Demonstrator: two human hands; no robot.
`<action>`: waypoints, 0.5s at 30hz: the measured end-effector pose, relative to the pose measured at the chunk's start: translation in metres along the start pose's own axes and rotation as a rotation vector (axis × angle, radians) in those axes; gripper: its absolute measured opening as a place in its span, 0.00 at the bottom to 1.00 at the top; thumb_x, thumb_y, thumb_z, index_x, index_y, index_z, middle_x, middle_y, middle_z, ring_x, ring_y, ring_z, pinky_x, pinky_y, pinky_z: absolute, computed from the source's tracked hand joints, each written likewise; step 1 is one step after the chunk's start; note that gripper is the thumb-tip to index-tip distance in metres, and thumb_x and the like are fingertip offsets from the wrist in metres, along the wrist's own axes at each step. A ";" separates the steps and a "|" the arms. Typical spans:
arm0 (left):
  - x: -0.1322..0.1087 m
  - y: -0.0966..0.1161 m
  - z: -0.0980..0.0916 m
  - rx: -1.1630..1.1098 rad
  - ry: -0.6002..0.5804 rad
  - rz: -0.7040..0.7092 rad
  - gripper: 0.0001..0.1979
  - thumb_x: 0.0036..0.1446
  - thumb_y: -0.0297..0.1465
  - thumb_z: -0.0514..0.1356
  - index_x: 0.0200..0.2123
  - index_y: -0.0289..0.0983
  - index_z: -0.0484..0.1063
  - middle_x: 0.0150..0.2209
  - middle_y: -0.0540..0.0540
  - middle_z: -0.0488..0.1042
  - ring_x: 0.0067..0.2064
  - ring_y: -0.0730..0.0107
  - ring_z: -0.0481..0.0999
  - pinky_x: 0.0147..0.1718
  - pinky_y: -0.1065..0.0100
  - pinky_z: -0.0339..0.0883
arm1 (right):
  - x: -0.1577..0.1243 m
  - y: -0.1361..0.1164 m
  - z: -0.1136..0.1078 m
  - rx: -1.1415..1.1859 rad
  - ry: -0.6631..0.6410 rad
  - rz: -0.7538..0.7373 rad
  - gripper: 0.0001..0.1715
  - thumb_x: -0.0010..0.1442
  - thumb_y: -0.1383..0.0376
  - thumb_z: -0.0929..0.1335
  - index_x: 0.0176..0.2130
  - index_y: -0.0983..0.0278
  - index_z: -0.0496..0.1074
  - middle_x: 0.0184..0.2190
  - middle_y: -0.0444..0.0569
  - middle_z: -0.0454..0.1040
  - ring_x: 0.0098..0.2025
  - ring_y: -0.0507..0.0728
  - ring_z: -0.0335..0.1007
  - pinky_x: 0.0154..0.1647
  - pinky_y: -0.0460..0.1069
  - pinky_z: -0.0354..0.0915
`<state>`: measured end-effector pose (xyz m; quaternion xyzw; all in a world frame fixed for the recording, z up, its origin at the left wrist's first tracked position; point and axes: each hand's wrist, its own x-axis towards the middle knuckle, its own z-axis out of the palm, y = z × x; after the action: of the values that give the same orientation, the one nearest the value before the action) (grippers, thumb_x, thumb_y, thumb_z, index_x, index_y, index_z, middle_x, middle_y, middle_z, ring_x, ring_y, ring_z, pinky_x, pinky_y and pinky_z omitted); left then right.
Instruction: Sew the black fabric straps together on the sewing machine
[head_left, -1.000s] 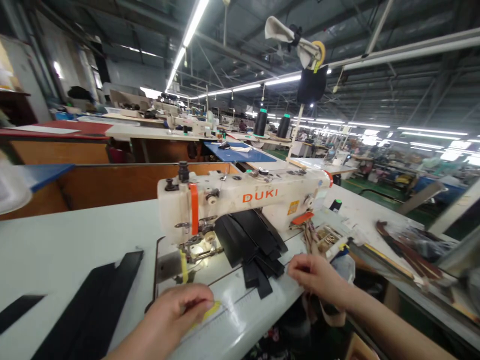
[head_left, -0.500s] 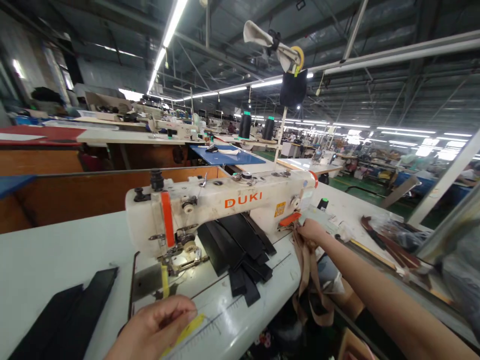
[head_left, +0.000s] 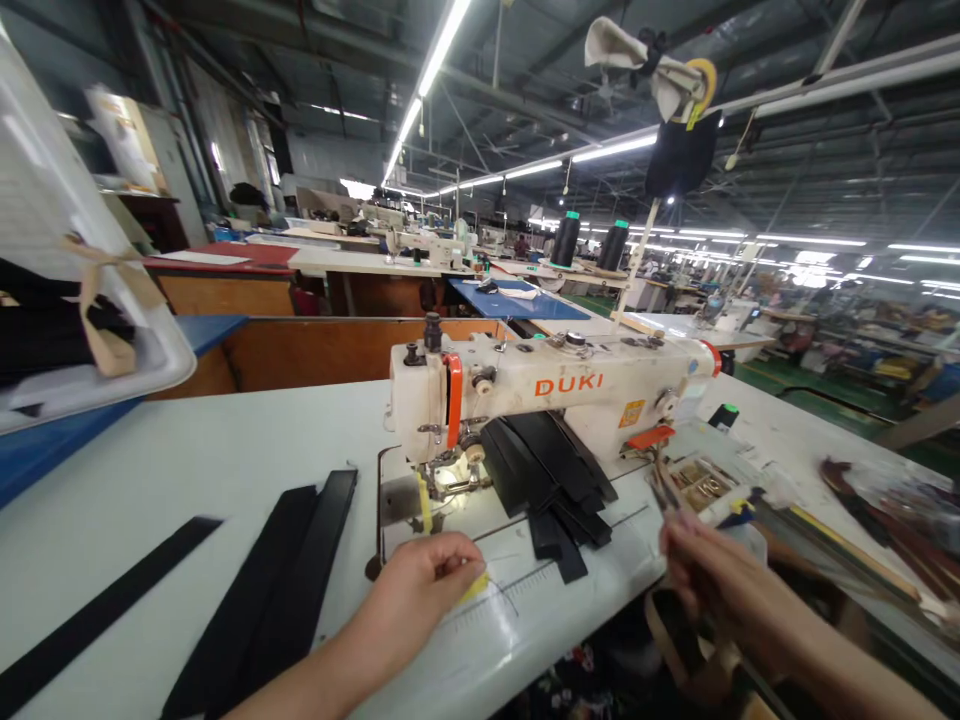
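My left hand [head_left: 424,590] rests on the front of the white sewing table [head_left: 187,470], fingers closed on a small yellow strip [head_left: 477,588]. It lies just in front of the needle plate of the cream DUKI sewing machine [head_left: 585,385]. A fan of black strips [head_left: 555,480] sits under the machine's arm. My right hand [head_left: 712,570] is blurred at the table's right front edge. It is closed on a tan strap [head_left: 664,635] that loops down below the table edge.
More black strips [head_left: 277,590] and a single long one [head_left: 97,610] lie on the table to the left. A white tray [head_left: 161,365] with dark pieces juts in at the far left. A small box of metal rings [head_left: 701,485] sits right of the machine. Other sewing stations stand behind.
My right hand has pulled back from the machine's right end toward the table's front edge, bringing the tan strap. The view has swung left. My left hand stays on the yellow strip.
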<state>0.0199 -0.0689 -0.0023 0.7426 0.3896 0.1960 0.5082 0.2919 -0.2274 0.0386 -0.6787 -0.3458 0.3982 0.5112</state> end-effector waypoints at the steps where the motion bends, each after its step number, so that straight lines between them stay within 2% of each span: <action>1: 0.000 0.000 0.001 0.010 0.013 0.009 0.13 0.47 0.40 0.55 0.22 0.37 0.71 0.19 0.55 0.61 0.23 0.75 0.57 0.23 0.73 0.51 | -0.013 0.005 0.026 0.139 -0.135 0.051 0.26 0.53 0.43 0.66 0.31 0.63 0.66 0.18 0.38 0.62 0.17 0.47 0.55 0.17 0.43 0.51; 4: -0.003 0.000 0.001 0.050 0.053 0.030 0.13 0.48 0.40 0.56 0.22 0.37 0.71 0.19 0.55 0.61 0.23 0.74 0.59 0.23 0.73 0.52 | -0.033 0.023 0.097 0.397 -0.447 0.205 0.29 0.50 0.41 0.68 0.33 0.65 0.67 0.16 0.36 0.58 0.14 0.44 0.47 0.16 0.42 0.42; 5: -0.004 0.002 0.000 0.064 0.057 0.035 0.13 0.49 0.40 0.56 0.22 0.37 0.71 0.19 0.55 0.61 0.23 0.74 0.59 0.23 0.73 0.53 | -0.032 0.029 0.115 0.439 -0.500 0.221 0.32 0.50 0.39 0.66 0.32 0.65 0.67 0.14 0.36 0.58 0.14 0.44 0.47 0.16 0.42 0.41; 7: -0.008 0.005 -0.001 0.092 0.058 0.054 0.13 0.50 0.39 0.55 0.23 0.37 0.71 0.19 0.55 0.62 0.23 0.74 0.60 0.23 0.73 0.54 | -0.022 0.043 0.138 0.545 -0.595 0.343 0.37 0.48 0.34 0.62 0.29 0.65 0.67 0.12 0.36 0.57 0.12 0.44 0.46 0.15 0.43 0.41; 10: -0.012 0.010 -0.002 0.144 0.064 0.089 0.13 0.52 0.38 0.54 0.23 0.37 0.72 0.19 0.54 0.63 0.23 0.74 0.61 0.25 0.73 0.56 | -0.007 0.058 0.151 0.626 -0.624 0.414 0.36 0.44 0.35 0.65 0.27 0.65 0.67 0.11 0.35 0.56 0.11 0.45 0.47 0.15 0.44 0.41; 15: -0.015 0.013 -0.002 0.190 0.086 0.107 0.12 0.53 0.35 0.53 0.24 0.38 0.73 0.19 0.55 0.64 0.24 0.73 0.62 0.26 0.73 0.57 | -0.010 0.062 0.152 0.562 -0.502 0.414 0.37 0.41 0.35 0.67 0.26 0.66 0.67 0.12 0.37 0.58 0.13 0.45 0.51 0.17 0.44 0.41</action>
<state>0.0146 -0.0815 0.0120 0.7981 0.3877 0.2166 0.4071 0.1553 -0.1869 -0.0440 -0.4500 -0.1940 0.7241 0.4854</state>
